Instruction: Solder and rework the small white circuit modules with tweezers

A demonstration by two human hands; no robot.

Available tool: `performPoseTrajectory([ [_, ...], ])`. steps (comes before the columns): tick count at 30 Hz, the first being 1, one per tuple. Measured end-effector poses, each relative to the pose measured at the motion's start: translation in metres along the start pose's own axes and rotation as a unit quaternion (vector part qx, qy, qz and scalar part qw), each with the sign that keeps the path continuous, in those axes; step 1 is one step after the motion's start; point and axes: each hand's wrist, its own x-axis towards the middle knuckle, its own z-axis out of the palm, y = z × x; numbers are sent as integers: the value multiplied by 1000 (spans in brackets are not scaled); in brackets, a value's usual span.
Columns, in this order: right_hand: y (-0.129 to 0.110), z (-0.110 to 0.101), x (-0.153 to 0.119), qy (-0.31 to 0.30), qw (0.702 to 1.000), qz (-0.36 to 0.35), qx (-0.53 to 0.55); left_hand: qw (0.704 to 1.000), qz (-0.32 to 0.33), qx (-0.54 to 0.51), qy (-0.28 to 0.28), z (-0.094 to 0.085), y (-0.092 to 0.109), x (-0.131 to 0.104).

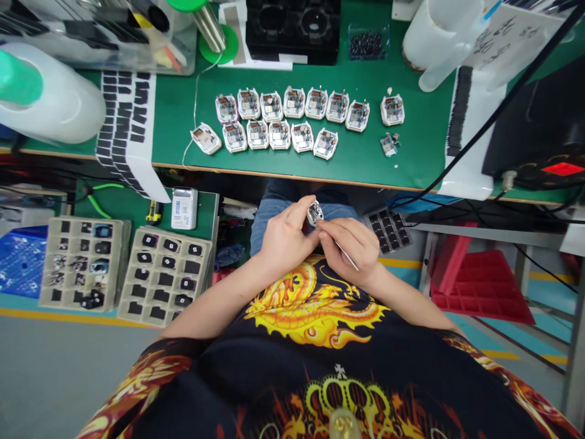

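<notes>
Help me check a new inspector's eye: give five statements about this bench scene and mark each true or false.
1. The left hand holds a small open case. True.
2. Neither hand holds a tool. False: the right hand holds a thin tool.
3. White cases lie on the green worktop. True.
4. The cap at far left is red. False: the white bottle there has a green cap.
5. The spool with green ends stands behind a red tray. False: it stands left of a black box.

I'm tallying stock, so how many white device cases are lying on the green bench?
14 cases: seven in the back row, six in the front row, one apart at the right. None seem hidden; the small piece in the left hand isn't counted.
</notes>
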Motion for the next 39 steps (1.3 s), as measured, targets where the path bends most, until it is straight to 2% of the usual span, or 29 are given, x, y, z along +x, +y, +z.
performPoseTrajectory([
  [10, 1, 2, -1, -1, 1000, 9, 8, 1000, 16, 1, 12, 3, -2, -2],
  [17, 2, 3, -8, -10, 999, 1, -43, 1000, 9, 2, 6, 4, -3, -1],
  [19, 1, 1, -7, -6, 999, 9, -39, 1000, -8, -19, 14, 3, -3, 0],
  [21, -1, -2, -4, 7, 1000, 27, -14, 996, -30, -86, 16, 3, -2, 1],
  [23, -3, -5, 0, 22, 997, 66, 23, 977, -62, -206, 6, 5, -2, 1],
  [26, -3, -9, 4, 48, 985, 142, 81, 911, -117, -396, -14, 9, -3, 1],
  [28, -2, -11, 4, 60, 978, 166, 108, 869, -137, -475, -17, 10, -3, 2],
  [30, 0, -11, 3, 61, 977, 170, 116, 845, -146, -514, -22, 9, -2, 2],
  [35, 2, -10, 3, 37, 987, 129, 89, 825, -153, -543, -37, 6, -3, 3],
  [39, 4, -10, 2, 27, 992, 93, 80, 826, -150, -542, -33, 6, -3, 3],
])
